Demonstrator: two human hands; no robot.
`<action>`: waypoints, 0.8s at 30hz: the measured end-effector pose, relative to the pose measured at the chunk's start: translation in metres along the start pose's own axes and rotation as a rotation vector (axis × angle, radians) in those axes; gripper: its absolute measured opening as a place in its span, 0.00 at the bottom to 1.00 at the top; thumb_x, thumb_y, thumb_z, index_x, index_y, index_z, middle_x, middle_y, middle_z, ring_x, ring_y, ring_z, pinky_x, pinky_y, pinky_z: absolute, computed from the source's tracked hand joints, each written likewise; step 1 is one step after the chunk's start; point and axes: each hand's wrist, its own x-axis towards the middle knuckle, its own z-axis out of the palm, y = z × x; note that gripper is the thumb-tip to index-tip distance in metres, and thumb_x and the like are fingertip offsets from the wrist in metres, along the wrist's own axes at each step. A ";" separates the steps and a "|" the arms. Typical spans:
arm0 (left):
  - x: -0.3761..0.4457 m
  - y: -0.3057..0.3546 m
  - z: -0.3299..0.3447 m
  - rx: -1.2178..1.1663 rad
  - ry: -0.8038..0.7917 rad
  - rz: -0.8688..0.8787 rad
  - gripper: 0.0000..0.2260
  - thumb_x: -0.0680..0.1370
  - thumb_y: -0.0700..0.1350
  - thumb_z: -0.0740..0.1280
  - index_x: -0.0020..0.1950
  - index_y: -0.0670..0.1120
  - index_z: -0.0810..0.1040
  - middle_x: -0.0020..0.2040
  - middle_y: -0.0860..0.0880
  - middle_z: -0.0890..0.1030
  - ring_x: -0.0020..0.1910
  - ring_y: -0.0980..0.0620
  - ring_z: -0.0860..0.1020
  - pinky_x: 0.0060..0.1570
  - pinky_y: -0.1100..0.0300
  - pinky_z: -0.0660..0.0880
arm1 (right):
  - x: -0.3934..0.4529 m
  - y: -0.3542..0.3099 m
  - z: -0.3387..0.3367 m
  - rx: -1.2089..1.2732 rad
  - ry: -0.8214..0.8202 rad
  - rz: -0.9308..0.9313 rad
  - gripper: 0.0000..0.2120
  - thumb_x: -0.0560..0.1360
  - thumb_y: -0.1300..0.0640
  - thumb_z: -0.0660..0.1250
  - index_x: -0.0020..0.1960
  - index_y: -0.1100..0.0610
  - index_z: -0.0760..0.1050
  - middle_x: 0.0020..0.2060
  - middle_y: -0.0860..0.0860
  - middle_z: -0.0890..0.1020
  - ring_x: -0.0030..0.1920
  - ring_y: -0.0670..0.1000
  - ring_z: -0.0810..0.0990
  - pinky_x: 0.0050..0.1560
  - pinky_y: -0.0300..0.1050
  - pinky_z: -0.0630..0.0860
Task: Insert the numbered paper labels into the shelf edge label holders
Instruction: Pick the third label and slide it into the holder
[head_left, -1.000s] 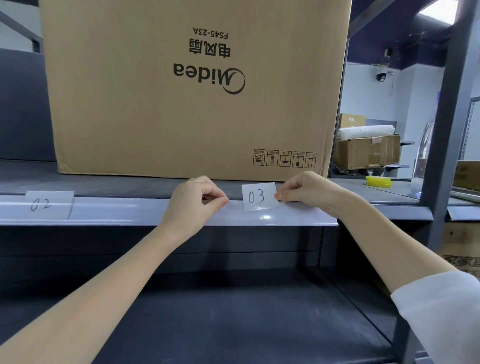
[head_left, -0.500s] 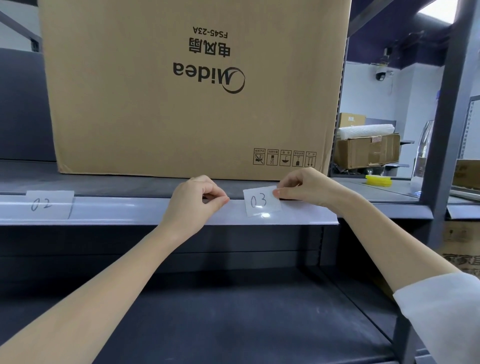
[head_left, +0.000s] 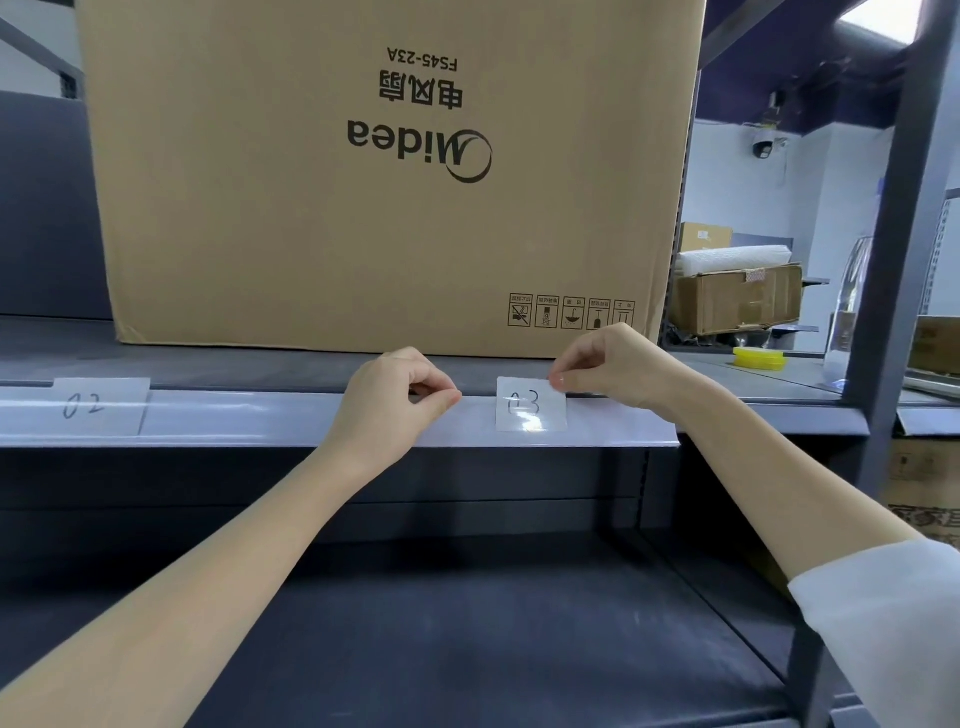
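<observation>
Large carton (head_left: 363, 182): a brown cardboard box is placed on the upper shelf, directly behind and above the fingers; its print "Midea" and "FS45-23A" is seen upside down.
Handling symbols (head_left: 571, 312): a row of small black pictograms is printed low on the carton, just above the fingers on the right.
Lower shelf board (head_left: 441, 623): a dark grey surface is seen well below the fingers.
Upright post (head_left: 898, 260): a grey metal column is located far right of the fingers.
Open small carton (head_left: 737, 301): it is seen beyond the fingers to the right, with a white roll (head_left: 737, 258) laid on top.
Yellow flat object (head_left: 758, 358): it lies right of the fingers, near the post.
Camera (head_left: 762, 148): it is mounted on the far wall, high above the fingers.
</observation>
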 end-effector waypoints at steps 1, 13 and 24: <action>0.000 0.000 0.000 0.001 -0.001 0.000 0.05 0.75 0.39 0.68 0.41 0.41 0.82 0.38 0.57 0.75 0.38 0.58 0.75 0.40 0.70 0.69 | 0.000 0.000 0.000 -0.010 -0.006 -0.006 0.06 0.72 0.62 0.69 0.36 0.55 0.80 0.36 0.53 0.79 0.36 0.50 0.71 0.29 0.36 0.65; 0.002 0.000 0.001 0.022 -0.002 -0.008 0.05 0.75 0.39 0.68 0.41 0.41 0.82 0.37 0.58 0.74 0.37 0.59 0.74 0.40 0.70 0.69 | 0.003 0.004 0.002 -0.047 -0.045 -0.059 0.08 0.71 0.64 0.69 0.35 0.56 0.80 0.27 0.48 0.75 0.30 0.48 0.67 0.31 0.38 0.64; 0.001 0.003 0.001 0.022 0.020 -0.025 0.04 0.74 0.38 0.69 0.40 0.40 0.83 0.37 0.57 0.75 0.39 0.52 0.76 0.42 0.64 0.72 | 0.005 0.005 0.002 -0.054 -0.048 -0.080 0.05 0.71 0.64 0.70 0.37 0.58 0.81 0.28 0.48 0.75 0.25 0.40 0.68 0.29 0.30 0.66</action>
